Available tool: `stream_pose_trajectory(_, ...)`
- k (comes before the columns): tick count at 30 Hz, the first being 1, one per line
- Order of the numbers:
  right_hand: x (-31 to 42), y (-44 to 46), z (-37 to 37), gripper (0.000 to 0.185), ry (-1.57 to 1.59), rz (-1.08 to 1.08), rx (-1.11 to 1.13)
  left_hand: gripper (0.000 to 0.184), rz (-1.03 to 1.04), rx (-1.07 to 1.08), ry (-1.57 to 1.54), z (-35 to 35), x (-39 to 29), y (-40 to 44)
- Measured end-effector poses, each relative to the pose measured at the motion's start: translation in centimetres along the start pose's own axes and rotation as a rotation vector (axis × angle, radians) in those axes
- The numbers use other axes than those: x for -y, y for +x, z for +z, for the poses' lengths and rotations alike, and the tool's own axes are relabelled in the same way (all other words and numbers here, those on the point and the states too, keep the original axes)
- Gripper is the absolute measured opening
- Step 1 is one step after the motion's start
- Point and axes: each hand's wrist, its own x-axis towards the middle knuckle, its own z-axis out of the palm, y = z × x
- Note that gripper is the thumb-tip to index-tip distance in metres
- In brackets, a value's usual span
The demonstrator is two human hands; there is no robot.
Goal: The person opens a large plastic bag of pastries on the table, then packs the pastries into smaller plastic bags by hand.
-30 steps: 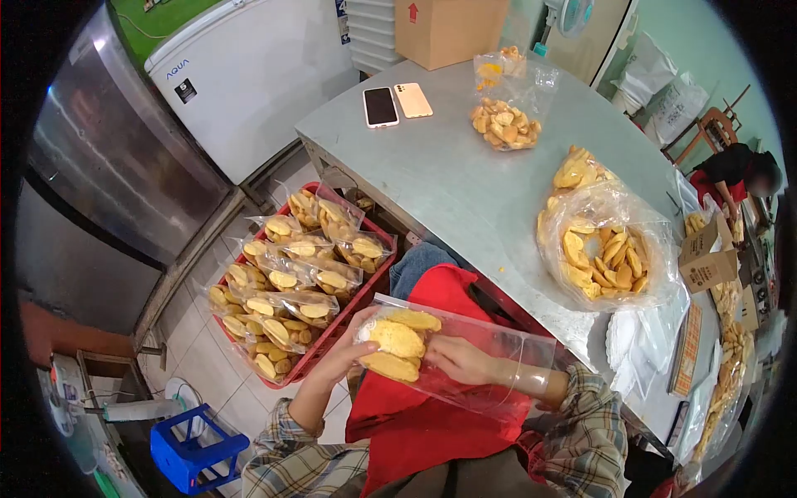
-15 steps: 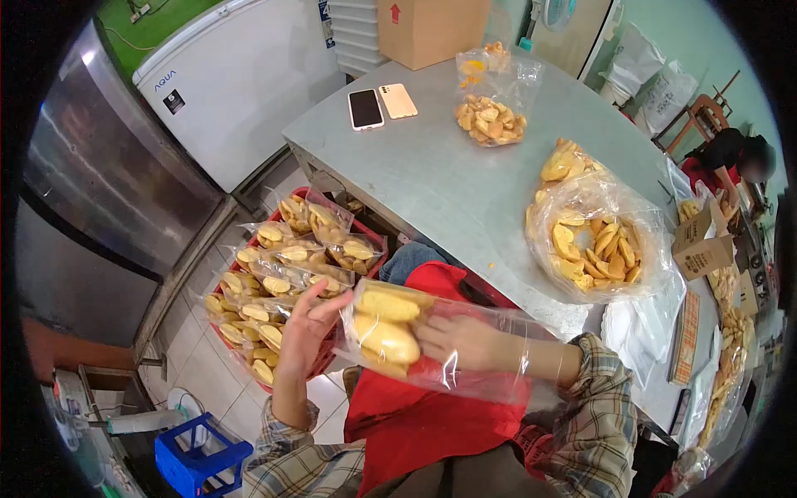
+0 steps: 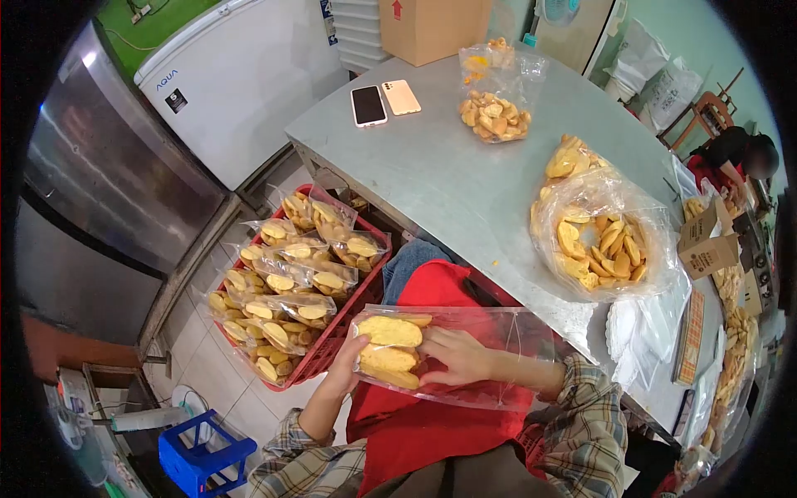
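Observation:
A clear plastic bag lies across my lap above the red apron, with several yellow, oblong bread slices stacked at its left end. My left hand holds that end from outside, thumb on the near side and fingers mostly hidden underneath. Reaching in through the bag's right end, my right hand has its fingers and thumb around the slices' right ends. To the left stands a red crate filled with packed bags of similar slices.
On the metal table sit a large open bag of slices, a smaller bag, two phones and a cardboard box. A blue plastic stool stands lower left. A co-worker works at far right.
My left hand has gone from spread fingers beside the bag's end to holding it. The bag now lies lower and flatter. My right hand stays inside at the slices.

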Motion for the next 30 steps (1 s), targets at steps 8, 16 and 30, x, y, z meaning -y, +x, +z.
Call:
stream_pose_trajectory(8, 0.6, -1.0, -0.5, 0.037, 0.055, 0.08, 0.111, 0.067, -0.074, 0.028, 0.061, -2.5, -0.9, -0.6)
stream_pose_trajectory(16, -8.0, -9.0, -16.4, 0.011, 0.064, 0.747, -0.366, 0.049, 0.091, -0.281, -0.062, -5.7, -0.1, -0.8)
stream_pose_trajectory(30, -19.3, -17.2, -20.1, 0.047, -0.203, 0.879, -0.293, 0.049, 0.125, -0.223, -0.079, -3.1, 0.7, 1.1)
